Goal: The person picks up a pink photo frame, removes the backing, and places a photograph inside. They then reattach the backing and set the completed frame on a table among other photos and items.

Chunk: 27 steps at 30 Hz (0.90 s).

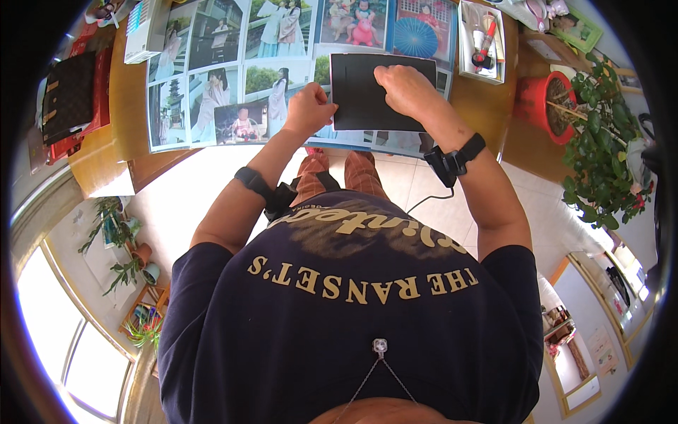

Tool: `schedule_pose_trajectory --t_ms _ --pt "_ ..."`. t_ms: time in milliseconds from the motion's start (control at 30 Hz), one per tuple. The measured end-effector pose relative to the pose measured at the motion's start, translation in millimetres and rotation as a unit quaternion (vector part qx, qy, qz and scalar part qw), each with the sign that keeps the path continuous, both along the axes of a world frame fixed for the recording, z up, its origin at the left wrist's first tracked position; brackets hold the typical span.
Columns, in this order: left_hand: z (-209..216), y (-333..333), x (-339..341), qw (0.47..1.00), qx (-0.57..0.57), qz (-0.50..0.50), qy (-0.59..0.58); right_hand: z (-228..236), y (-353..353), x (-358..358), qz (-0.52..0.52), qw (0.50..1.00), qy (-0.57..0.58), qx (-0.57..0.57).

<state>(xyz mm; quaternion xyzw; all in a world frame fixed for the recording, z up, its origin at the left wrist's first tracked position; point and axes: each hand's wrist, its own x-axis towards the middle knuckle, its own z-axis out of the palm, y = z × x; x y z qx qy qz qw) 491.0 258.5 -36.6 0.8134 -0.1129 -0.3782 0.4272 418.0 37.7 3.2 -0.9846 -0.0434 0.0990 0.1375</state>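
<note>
A flat black rectangular card [357, 95] with a thin pale lower edge lies over the right half of the photo-covered table top. My left hand [308, 111] is closed, its thumb and fingertips at the card's left edge. Over the card's upper middle is my right hand [408, 90], its fingers curled together against the black face; whatever they may pinch is hidden. Beneath and around the card spread several photos [280, 28] of people in long robes, with a smaller print [241, 123] of a seated child near the table's front edge.
An open white box [464, 63] with a red-and-black tool stands right of the photos. Another white box [143, 35] is at the far left, near a brown checked bag [68, 97]. A red pot [537, 106] with a leafy plant stands at the right. Straps with small devices [445, 166] circle both wrists.
</note>
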Motion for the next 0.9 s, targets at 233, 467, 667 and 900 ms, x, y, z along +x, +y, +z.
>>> schedule_pose_trajectory --t_ms 233,467,667,900 --pt "7 1 -9 0.988 -0.070 -0.034 -0.137 4 3 -9 -0.035 0.997 -0.025 0.058" --pt "14 -1 -3 0.965 -0.033 -0.141 -0.218 -2 3 -11 -0.025 0.998 -0.037 0.052" --pt "25 -4 -7 0.958 0.020 -0.199 -0.204 5 2 -16 -0.045 0.994 0.069 0.078" --pt "25 -7 -15 0.955 0.036 -0.189 -0.225 1 6 -20 -0.032 0.997 0.045 0.054"
